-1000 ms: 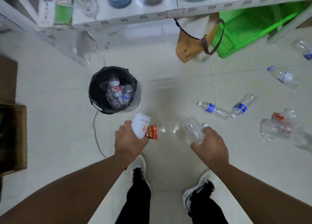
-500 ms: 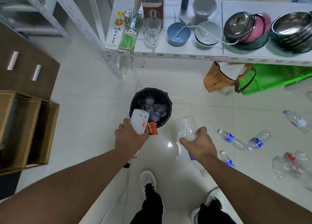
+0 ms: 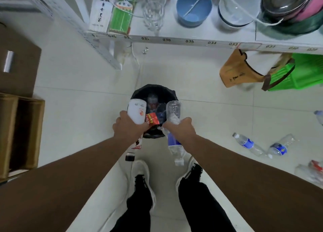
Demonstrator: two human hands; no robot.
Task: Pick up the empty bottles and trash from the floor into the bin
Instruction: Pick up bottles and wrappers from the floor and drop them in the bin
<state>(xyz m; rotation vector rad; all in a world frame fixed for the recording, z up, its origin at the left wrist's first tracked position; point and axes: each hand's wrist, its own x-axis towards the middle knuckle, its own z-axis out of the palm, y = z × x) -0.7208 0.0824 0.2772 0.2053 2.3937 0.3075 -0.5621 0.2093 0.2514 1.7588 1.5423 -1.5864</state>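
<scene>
A black-lined bin stands on the tiled floor and holds several bottles. My left hand grips a white bottle, a red wrapper and a dark-capped bottle that hangs below the fist. My right hand holds a clear crushed bottle and a blue-labelled bottle pointing down. Both hands hover over the bin's near rim. More empty bottles lie on the floor to the right.
A white shelf with bowls, glasses and pots runs across the top. A tan bag and green basket sit under it. Wooden crates stand at left. My feet are just behind the bin.
I have stepped closer to the bin. Both hands have moved forward from short of the bin to over its near rim, still holding their bottles and wrapper.
</scene>
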